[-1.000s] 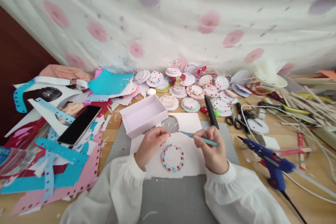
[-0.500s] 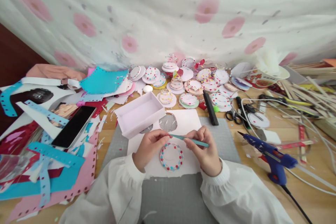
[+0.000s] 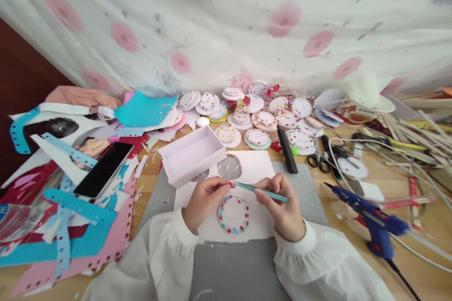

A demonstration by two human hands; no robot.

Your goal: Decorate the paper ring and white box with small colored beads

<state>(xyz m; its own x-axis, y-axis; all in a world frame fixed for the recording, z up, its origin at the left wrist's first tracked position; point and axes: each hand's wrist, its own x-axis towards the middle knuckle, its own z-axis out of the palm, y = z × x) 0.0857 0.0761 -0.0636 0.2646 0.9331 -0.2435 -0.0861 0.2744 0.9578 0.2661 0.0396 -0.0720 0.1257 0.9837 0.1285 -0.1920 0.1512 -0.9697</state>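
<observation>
My left hand [image 3: 205, 202] is closed in a pinch, and a tiny red piece [image 3: 232, 184] shows at its fingertips; its shape is too small to make out. Teal tweezers [image 3: 263, 191] lie between the thumb and fingers of my right hand [image 3: 286, 207], their tip meeting that red piece. Below both hands, a round white disc [image 3: 233, 215] edged with red, blue and white star-like bits lies flat on a sheet of white paper [image 3: 259, 164]. The sheet has a round hole cut out near the open white box [image 3: 193, 153], which rests on its upper left corner.
Behind stand many decorated paper discs [image 3: 242, 115]. A black bar-shaped tool [image 3: 287, 149], scissors [image 3: 319, 162] and a blue glue gun [image 3: 370, 214] with its cord lie to the right. Leftward are a phone [image 3: 104, 169] and blue paper scraps [image 3: 79, 204]. A grey mat [image 3: 236, 268] lies underneath.
The whole view has shifted slightly, so everything sits a little further right and lower. Both hands keep their grip, and the tweezers' tip is still at the left fingertips.
</observation>
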